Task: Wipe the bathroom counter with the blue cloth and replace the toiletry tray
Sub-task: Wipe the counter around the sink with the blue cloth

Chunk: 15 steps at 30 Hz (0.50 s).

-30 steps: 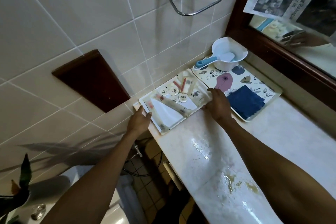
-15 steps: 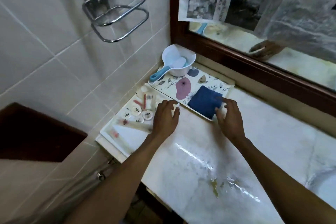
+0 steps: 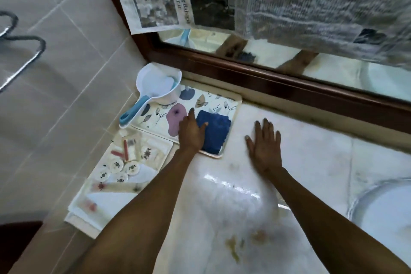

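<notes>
The folded blue cloth lies on a flower-patterned tray near the back wall of the pale marble counter. My left hand rests on the cloth's left edge, thumb on the fabric, fingers spread and not closed around it. My right hand lies flat and open on the bare counter to the right of the tray. The white toiletry tray, with small round packets and tubes in it, sits at the counter's left end beside the tiled wall. Yellowish stains and a wet sheen mark the counter in front.
A white scoop with a blue handle stands on the patterned tray's far corner. A wood-framed mirror covered with newspaper runs along the back. A white basin sits at the right. A chrome rack hangs on the left wall.
My left hand moved from the toiletry tray onto the blue cloth's left edge. My right hand moved off the cloth to the bare counter on the right. The view shifted right.
</notes>
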### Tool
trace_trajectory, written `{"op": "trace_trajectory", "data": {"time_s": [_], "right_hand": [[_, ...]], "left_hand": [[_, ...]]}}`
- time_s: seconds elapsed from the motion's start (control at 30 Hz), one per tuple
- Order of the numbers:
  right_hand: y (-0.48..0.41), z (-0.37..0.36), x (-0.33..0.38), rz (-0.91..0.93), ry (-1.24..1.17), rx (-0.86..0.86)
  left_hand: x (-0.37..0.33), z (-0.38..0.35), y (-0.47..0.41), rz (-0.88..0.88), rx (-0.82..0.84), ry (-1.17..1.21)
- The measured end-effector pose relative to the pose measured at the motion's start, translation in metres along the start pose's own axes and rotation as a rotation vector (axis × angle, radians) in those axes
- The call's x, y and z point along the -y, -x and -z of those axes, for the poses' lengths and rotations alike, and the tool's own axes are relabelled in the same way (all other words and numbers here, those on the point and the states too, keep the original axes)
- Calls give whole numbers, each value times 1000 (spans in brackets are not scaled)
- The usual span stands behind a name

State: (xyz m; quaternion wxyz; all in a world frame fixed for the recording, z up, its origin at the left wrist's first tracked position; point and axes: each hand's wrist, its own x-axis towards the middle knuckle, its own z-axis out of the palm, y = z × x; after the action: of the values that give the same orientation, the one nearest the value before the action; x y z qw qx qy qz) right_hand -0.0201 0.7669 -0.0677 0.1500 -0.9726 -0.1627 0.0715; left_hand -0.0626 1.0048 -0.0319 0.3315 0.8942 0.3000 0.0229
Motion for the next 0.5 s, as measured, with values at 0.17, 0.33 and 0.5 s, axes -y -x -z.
{"op": "trace_trajectory", "data": {"time_s": [0.17, 0.33, 0.5], "right_hand": [[3, -2, -4, 4, -27, -9], [7, 18, -22, -14, -100, 18], [29, 53, -69, -131, -109, -78]], "left_hand": [[-11, -4, 7, -138, -112, 70], [-59, 12, 23, -286, -133, 69], [-134, 6, 46, -508, -110, 113]]}}
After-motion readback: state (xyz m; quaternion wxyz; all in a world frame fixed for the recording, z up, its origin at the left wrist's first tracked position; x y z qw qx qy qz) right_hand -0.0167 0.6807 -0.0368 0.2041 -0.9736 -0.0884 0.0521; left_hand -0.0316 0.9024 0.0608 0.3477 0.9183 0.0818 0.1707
